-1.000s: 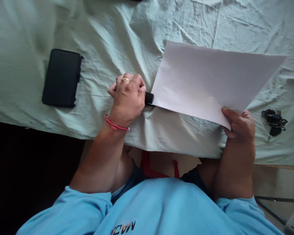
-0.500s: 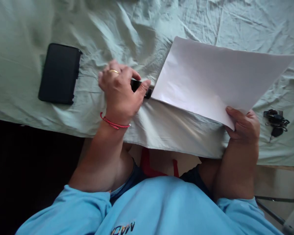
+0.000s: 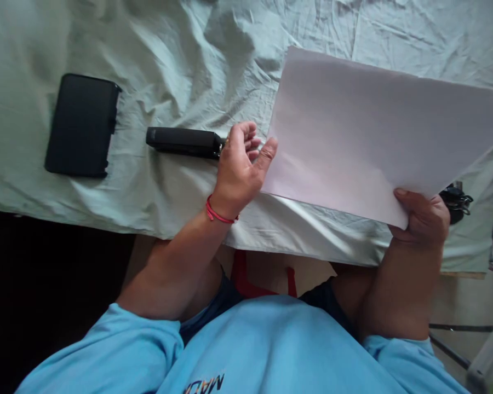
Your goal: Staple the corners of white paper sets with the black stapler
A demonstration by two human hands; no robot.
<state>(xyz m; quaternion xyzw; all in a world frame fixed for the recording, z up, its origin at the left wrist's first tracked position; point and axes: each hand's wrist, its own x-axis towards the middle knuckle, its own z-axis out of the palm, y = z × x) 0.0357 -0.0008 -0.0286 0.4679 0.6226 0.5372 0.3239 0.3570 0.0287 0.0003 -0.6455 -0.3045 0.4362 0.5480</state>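
Observation:
My right hand [image 3: 425, 219] grips a stack of white paper sheets [image 3: 365, 126] by the near right corner, thumb on top and fingers underneath. The sheets tilt above the cloth, their far right corner reaching the picture's edge. By the left edge of the paper is my left hand [image 3: 242, 164], thumb apart from half-curled fingers, with nothing seen in its grasp. A long black stapler [image 3: 183, 142] lies on the cloth just left of this hand, its right end close behind the fingers.
A flat black rectangular case [image 3: 82, 126] lies farther left on the wrinkled pale green cloth [image 3: 181, 71]. Keys [image 3: 456, 202] lie partly hidden behind my right hand and the paper. The cloth's front edge runs above my lap.
My left hand has let go of the stapler and moved right to the paper's edge. The paper and my right hand have shifted slightly right, now covering part of the keys.

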